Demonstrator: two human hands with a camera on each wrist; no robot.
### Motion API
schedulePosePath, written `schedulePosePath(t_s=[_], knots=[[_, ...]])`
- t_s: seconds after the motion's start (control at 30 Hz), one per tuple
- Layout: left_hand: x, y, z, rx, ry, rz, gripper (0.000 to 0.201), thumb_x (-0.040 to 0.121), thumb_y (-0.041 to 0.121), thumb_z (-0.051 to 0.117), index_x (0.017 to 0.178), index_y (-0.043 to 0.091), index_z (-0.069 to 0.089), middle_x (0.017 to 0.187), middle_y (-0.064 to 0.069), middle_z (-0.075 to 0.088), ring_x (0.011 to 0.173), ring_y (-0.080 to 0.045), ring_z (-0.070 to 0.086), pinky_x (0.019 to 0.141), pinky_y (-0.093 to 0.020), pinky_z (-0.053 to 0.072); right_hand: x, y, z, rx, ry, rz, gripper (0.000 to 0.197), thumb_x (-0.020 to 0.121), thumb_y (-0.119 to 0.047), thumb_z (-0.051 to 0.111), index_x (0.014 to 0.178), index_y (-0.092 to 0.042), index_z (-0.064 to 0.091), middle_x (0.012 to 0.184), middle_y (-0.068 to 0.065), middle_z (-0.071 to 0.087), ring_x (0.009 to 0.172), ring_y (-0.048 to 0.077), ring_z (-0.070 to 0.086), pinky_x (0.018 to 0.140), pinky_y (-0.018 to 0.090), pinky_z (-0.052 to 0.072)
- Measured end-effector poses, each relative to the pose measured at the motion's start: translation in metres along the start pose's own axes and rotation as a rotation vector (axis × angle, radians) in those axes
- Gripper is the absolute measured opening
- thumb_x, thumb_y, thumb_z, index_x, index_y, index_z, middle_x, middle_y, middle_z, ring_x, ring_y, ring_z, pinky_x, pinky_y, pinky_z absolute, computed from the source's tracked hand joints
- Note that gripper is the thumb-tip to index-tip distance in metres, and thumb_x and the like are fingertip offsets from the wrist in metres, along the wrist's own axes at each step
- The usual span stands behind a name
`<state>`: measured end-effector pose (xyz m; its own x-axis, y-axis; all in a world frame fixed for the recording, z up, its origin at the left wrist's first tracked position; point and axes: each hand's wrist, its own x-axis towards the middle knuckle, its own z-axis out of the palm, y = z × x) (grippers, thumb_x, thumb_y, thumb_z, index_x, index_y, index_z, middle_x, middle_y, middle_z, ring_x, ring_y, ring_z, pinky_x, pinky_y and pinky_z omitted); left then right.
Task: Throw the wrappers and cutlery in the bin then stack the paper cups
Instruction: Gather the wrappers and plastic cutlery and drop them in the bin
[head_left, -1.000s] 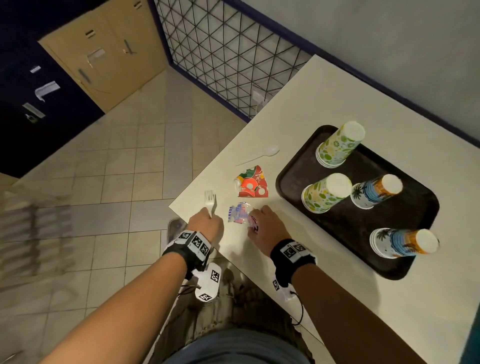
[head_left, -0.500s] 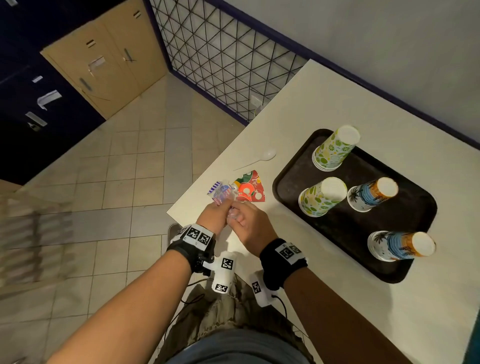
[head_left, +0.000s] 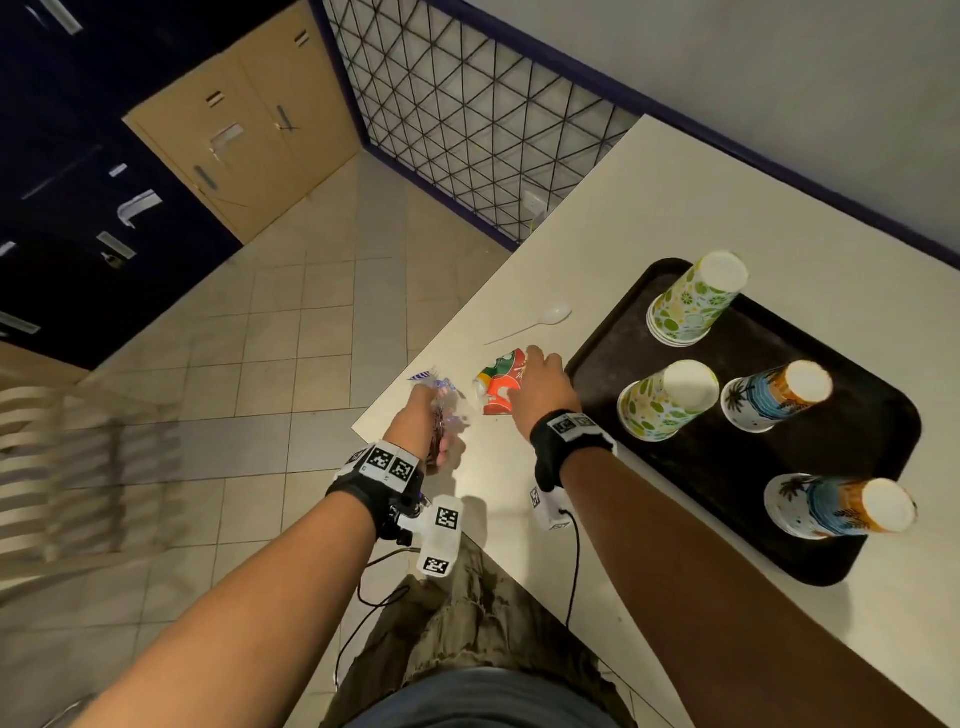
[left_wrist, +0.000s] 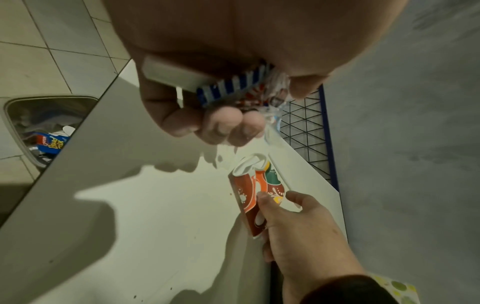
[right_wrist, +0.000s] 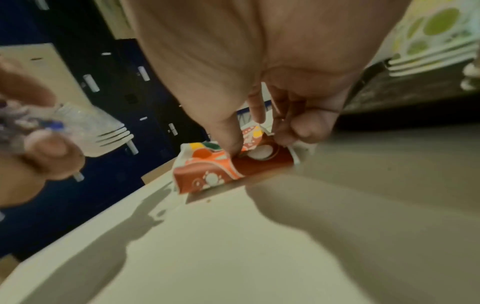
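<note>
Fingers of the left hand (head_left: 421, 415) curl in a tight grip round a crumpled clear wrapper with blue stripes (left_wrist: 233, 86) and a white plastic fork (right_wrist: 109, 136), held over the worktop's (head_left: 675, 218) left edge. The right hand (head_left: 540, 384) pinches a red-and-orange printed wrapper (head_left: 501, 382) lying on the worktop near that edge, thumb on top. A white plastic spoon (head_left: 540, 319) lies just beyond it. Four upturned paper cups, two green-patterned (head_left: 685, 306) and two palm-printed (head_left: 769, 397), stand apart on a dark brown tray (head_left: 727, 483). An open grey bin (left_wrist: 15, 123) with rubbish sits on the floor below the worktop's edge.
</note>
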<state>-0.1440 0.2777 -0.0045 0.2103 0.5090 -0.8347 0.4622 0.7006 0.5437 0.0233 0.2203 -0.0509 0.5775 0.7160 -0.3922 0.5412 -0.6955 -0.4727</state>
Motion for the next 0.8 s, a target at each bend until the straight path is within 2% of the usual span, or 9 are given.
schedulePosePath(t_s=[0.1, 0.2, 0.27, 0.3, 0.43, 0.53, 0.63, 0.7, 0.8], knots=[[0.009, 0.005, -0.004, 0.088, 0.099, 0.045, 0.039, 0.102, 0.039, 0.04, 0.078, 0.014, 0.057, 0.069, -0.004, 0.055, 0.058, -0.022, 0.053, 0.057, -0.034, 0.048, 0.002, 0.007, 0.002, 0.054, -0.023, 0.055, 0.037, 0.094, -0.015, 0.056, 0.131, -0.008, 0.05, 0.13, 0.018, 0.053, 0.116, 0.037, 0.056, 0.094, 0.042, 0.049], [0.018, 0.006, -0.01, 0.204, 0.142, 0.111, 0.026, 0.102, 0.029, 0.047, 0.087, 0.015, 0.063, 0.082, -0.005, 0.061, 0.078, -0.029, 0.061, 0.084, -0.043, 0.062, -0.008, 0.021, 0.004, 0.131, 0.053, -0.076, 0.026, 0.097, -0.011, 0.059, 0.118, 0.004, 0.06, 0.117, 0.022, 0.063, 0.108, 0.036, 0.062, 0.085, 0.033, 0.049], [0.021, 0.006, -0.013, 0.245, 0.147, 0.128, 0.026, 0.105, 0.022, 0.045, 0.083, 0.017, 0.06, 0.076, -0.008, 0.061, 0.065, -0.025, 0.059, 0.059, -0.022, 0.059, -0.016, 0.027, 0.002, 0.256, 0.103, -0.137, 0.022, 0.1, -0.01, 0.054, 0.108, 0.008, 0.064, 0.107, 0.024, 0.067, 0.097, 0.036, 0.066, 0.075, 0.028, 0.047], [0.022, 0.007, -0.014, 0.267, 0.152, 0.133, 0.026, 0.105, 0.019, 0.045, 0.083, 0.017, 0.059, 0.073, -0.006, 0.059, 0.06, -0.02, 0.056, 0.049, -0.02, 0.051, -0.019, 0.028, -0.001, 0.288, 0.096, -0.174, 0.023, 0.101, -0.011, 0.052, 0.106, 0.009, 0.064, 0.105, 0.024, 0.067, 0.094, 0.035, 0.066, 0.073, 0.028, 0.049], [0.025, 0.016, -0.01, 0.26, 0.09, 0.151, 0.027, 0.103, 0.016, 0.052, 0.077, 0.026, 0.054, 0.088, -0.005, 0.06, 0.068, -0.011, 0.052, 0.067, -0.027, 0.046, -0.021, 0.022, -0.008, 0.31, -0.042, -0.401, 0.031, 0.096, -0.021, 0.048, 0.104, 0.004, 0.064, 0.098, 0.02, 0.065, 0.085, 0.027, 0.063, 0.071, 0.033, 0.053], [0.02, 0.019, 0.001, 0.171, -0.001, 0.082, 0.028, 0.096, 0.041, 0.058, 0.074, 0.023, 0.061, 0.078, -0.006, 0.062, 0.065, -0.018, 0.055, 0.068, -0.034, 0.051, -0.01, 0.013, -0.006, 0.235, -0.116, -0.448, 0.021, 0.1, -0.019, 0.052, 0.109, -0.005, 0.063, 0.101, 0.014, 0.063, 0.091, 0.028, 0.066, 0.076, 0.04, 0.058], [0.014, 0.021, 0.004, 0.201, -0.129, 0.08, 0.066, 0.068, 0.086, 0.059, 0.075, 0.022, 0.072, 0.069, -0.005, 0.067, 0.054, -0.019, 0.054, 0.052, -0.026, 0.037, 0.004, -0.002, -0.01, 0.108, -0.161, -0.365, 0.019, 0.099, -0.021, 0.053, 0.115, -0.017, 0.062, 0.109, 0.008, 0.062, 0.1, 0.026, 0.064, 0.087, 0.04, 0.055], [0.015, 0.018, 0.0, 0.331, -0.112, 0.188, 0.058, 0.07, 0.076, 0.069, 0.09, 0.022, 0.075, 0.072, 0.002, 0.072, 0.058, -0.016, 0.058, 0.056, -0.026, 0.044, 0.01, -0.01, -0.014, 0.164, -0.167, -0.316, 0.02, 0.093, -0.023, 0.056, 0.111, -0.029, 0.062, 0.106, -0.001, 0.063, 0.096, 0.023, 0.064, 0.086, 0.04, 0.054], [0.018, 0.015, -0.009, 0.381, -0.04, 0.282, 0.019, 0.083, 0.038, 0.077, 0.092, 0.021, 0.073, 0.08, 0.001, 0.074, 0.068, -0.018, 0.064, 0.072, -0.033, 0.054, 0.023, -0.018, -0.024, 0.349, -0.157, -0.192, 0.027, 0.085, -0.025, 0.062, 0.109, -0.038, 0.059, 0.106, -0.006, 0.059, 0.094, 0.017, 0.064, 0.088, 0.04, 0.055]])
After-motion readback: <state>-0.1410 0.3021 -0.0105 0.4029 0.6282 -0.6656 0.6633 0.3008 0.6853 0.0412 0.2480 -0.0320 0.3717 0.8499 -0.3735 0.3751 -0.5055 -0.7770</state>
